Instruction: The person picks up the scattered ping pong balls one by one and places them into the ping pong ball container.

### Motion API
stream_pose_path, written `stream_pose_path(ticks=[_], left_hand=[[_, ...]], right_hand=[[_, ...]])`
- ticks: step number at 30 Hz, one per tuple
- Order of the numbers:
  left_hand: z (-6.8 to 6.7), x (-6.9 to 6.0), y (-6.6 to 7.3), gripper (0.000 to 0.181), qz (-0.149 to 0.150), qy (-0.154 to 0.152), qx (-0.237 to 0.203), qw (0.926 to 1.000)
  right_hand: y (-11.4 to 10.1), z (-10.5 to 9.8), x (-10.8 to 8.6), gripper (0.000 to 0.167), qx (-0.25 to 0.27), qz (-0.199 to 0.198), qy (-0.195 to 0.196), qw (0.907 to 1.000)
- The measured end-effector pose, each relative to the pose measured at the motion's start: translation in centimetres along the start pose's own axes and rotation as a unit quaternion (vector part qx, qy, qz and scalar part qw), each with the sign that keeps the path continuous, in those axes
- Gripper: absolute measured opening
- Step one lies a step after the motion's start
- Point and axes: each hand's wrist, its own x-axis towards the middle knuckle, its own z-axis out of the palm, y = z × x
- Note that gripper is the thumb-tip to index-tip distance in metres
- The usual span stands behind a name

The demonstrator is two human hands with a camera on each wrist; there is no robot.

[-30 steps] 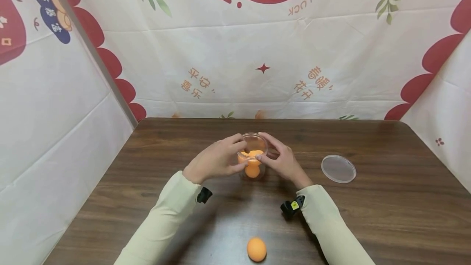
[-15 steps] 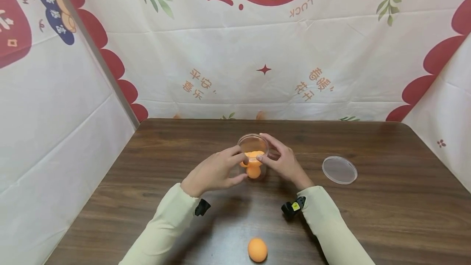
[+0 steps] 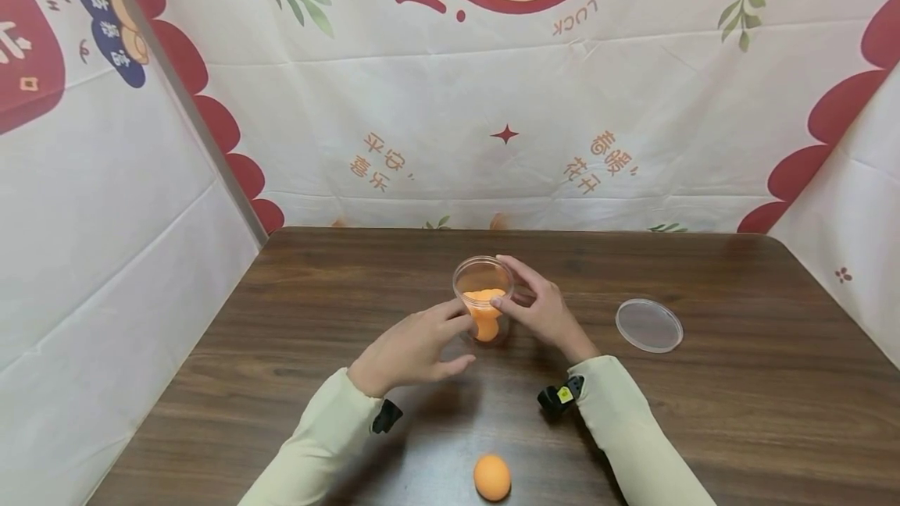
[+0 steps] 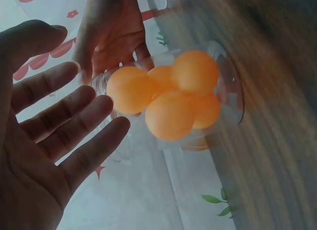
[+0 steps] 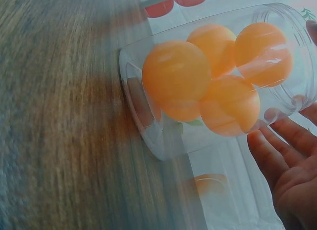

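A clear plastic jar [image 5: 173, 146] without its lid stands on the table, holding several orange balls [image 4: 171, 116] that look like ping-pong balls. My right hand [image 3: 544, 311] grips the jar near its rim from the right side, with fingers along the wall in the right wrist view. To the left of the jar, my left hand [image 3: 415, 346] has its fingers spread and loosely extended. Nothing is in its palm in the left wrist view; whether its fingertips touch the jar I cannot tell. One more orange ball [image 3: 492, 478] lies at the table's near side.
A round clear lid [image 3: 649, 325] lies flat to the right of the jar. The dark wood table [image 3: 316, 287] ends at a white printed cloth [image 3: 436, 100] hanging behind it, with another cloth panel [image 3: 126, 256] along the left.
My left hand's fingers, at the jar's mouth earlier, have drawn down and back from the rim. The right hand keeps its grip. The lid and the loose ball stay put.
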Motion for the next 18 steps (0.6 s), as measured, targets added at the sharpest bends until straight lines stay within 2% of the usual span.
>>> stream_pose_path(ticks=[12, 18], left_hand=[[1.7, -0.8, 1.2, 0.026, 0.016, -0.025, -0.009, 0.9995], [2.4, -1.0, 2.3, 0.028, 0.023, -0.045, -0.013, 0.9986]], right_hand=[[0.0, 0.1, -0.2, 0.062, 0.001, -0.006, 0.004, 1.0], [-0.1, 0.0, -0.2, 0.062, -0.003, 0.001, 0.004, 1.0]])
